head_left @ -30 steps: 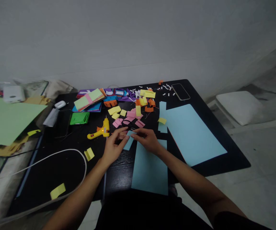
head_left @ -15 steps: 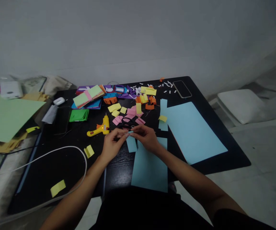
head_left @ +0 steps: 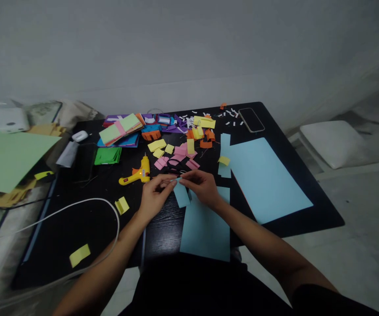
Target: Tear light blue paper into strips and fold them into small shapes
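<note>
A small light-blue strip of paper [head_left: 181, 195] hangs down between my hands, pinched at its upper end. My left hand [head_left: 156, 192] grips the top from the left, thumb and fingers closed. From the right, my right hand [head_left: 202, 186] pinches the same end; the fingertips of both hands nearly meet there. Under my right hand lies a larger light-blue sheet [head_left: 205, 230] near the table's front edge. Just beyond my fingers are dark-handled scissors [head_left: 175, 166], partly hidden. Left of my left hand rests a yellow glue gun [head_left: 137, 173].
Pink paper pieces [head_left: 183, 152] and yellow ones lie past the scissors. At right are a big light-blue sheet [head_left: 268, 180], blue strips [head_left: 225, 147] and a phone [head_left: 251, 120]. A white cable [head_left: 87, 200] loops across the left side. Coloured paper stacks [head_left: 123, 129] sit at the back left.
The blue strip has turned from slanting down-left to hanging down-right, its top edge now pinched between both hands' fingertips. My hands stay in nearly the same place; the view has shifted slightly.
</note>
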{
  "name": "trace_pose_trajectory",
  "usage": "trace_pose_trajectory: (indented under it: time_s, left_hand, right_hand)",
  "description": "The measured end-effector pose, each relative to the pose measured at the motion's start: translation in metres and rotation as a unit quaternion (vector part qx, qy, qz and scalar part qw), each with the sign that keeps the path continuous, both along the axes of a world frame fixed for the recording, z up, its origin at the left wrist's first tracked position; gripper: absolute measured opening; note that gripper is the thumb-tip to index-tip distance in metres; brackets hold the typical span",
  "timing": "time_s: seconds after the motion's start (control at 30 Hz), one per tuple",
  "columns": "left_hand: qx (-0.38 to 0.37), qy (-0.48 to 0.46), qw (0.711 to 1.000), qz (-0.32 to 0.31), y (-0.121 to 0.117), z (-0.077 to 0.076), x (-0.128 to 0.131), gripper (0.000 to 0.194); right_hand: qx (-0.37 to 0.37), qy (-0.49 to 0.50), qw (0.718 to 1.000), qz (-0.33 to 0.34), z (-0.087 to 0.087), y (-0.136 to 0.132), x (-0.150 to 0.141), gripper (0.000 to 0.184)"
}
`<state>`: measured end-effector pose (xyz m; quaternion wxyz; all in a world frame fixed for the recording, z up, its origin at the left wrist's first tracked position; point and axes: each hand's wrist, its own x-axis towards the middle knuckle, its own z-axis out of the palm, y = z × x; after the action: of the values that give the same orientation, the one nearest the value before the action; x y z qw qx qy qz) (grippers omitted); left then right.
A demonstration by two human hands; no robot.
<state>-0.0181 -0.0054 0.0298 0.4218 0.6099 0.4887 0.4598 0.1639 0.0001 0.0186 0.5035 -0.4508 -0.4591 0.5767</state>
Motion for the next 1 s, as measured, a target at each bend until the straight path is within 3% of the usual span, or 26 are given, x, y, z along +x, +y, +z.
trace_pose_trajectory:
  time_s: [0.6, 0.77, 1.0]
  left_hand:
    - [-0.024, -0.028, 0.999, 0.002, 0.002, 0.005, 0.0, 0.027]
    - [-0.053, -0.071, 0.996, -0.005, 0.003, 0.009, -0.001, 0.027]
    - [-0.15, -0.142, 0.974, -0.091, 0.008, 0.008, -0.005, 0.031]
  right_hand:
    - [0.04, 0.009, 0.998, 0.038, 0.001, 0.001, 0.005, 0.03]
    - [-0.014, 0.08, 0.992, 0.101, 0.002, 0.008, 0.011, 0.027]
    - [-0.083, 0.142, 0.968, 0.188, 0.003, 0.011, 0.012, 0.028]
